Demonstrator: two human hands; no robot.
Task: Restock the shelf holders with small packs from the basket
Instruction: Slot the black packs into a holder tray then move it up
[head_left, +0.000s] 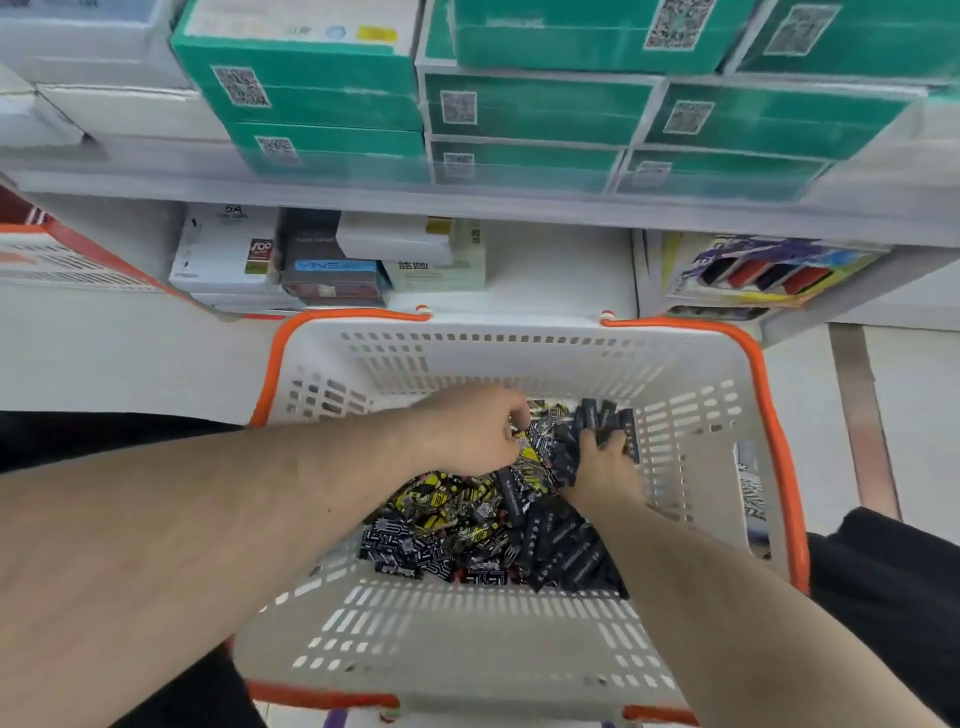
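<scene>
While both hands gather stock, plenty remains: right hand (605, 467) grips several black packs (605, 418), left hand (467, 431) pinches one in the white orange-rimmed plastic basket (467, 634)'s far right corner; holders unseen.

Basket: the white slotted plastic basket with orange rim (519, 654) stands on the floor, just before the shelving.
Packs: a heap of small black and yellow foil packs (467, 525) lies in the basket's bottom, toward its right and far side.
Hands: both reach down into the basket — the left hand (467, 431) over the heap's far end, the right hand (605, 467) just right of it, holding a bunch of black packs (605, 421) against the far wall.
Upper shelf: stacked teal cardboard boxes (540, 109) — above and behind the basket.
Lower shelf: white and dark boxes (311, 260) behind the basket's left corner; a flat printed colourful pack (753, 270) to the right.
</scene>
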